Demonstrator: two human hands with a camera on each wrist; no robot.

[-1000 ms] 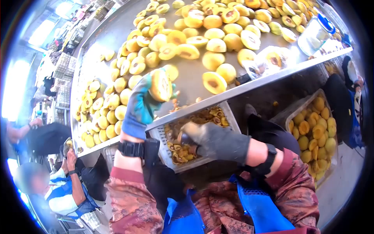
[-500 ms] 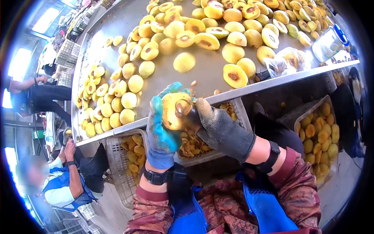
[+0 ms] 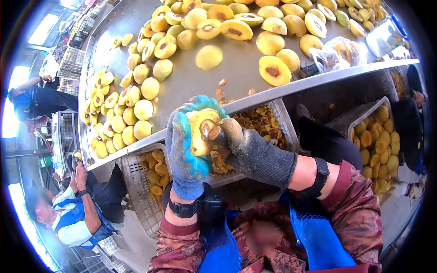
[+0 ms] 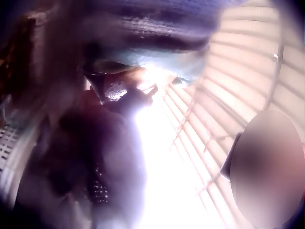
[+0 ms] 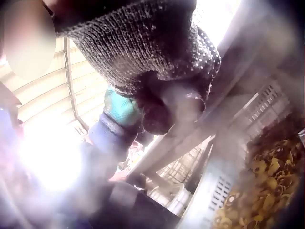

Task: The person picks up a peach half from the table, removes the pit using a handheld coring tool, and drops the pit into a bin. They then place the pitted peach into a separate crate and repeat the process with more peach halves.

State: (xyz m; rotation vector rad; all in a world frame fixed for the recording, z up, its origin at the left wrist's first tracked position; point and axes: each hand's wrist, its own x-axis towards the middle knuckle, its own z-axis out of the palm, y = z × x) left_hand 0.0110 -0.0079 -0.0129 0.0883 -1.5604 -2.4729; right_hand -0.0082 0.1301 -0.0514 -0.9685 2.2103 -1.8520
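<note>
My left hand (image 3: 186, 152), in a teal-coated blue glove, cups a yellow peach half (image 3: 198, 142) with its cut side toward the right. In my right hand (image 3: 261, 154), gloved in dark grey knit, is a small pitting tool (image 3: 218, 135); its tip meets the brown pit area of the peach and most of its handle is hidden. Both hands are close together in front of the metal table's near edge. The right wrist view shows the grey knit glove (image 5: 147, 52) with the teal glove (image 5: 123, 109) behind it. Glare and blur fill the left wrist view.
Many halved peaches (image 3: 166, 45) lie on the metal table (image 3: 182, 84). Below its edge stand a crate of pits and scraps (image 3: 287, 119) and crates of peach halves (image 3: 136, 179) left and right. A plastic jar (image 3: 384, 38) stands far right. Another person (image 3: 82, 214) sits at left.
The left hand has come down from over the table edge with the peach half. The right hand has moved up from over the scrap crate, bringing the tool against the peach.
</note>
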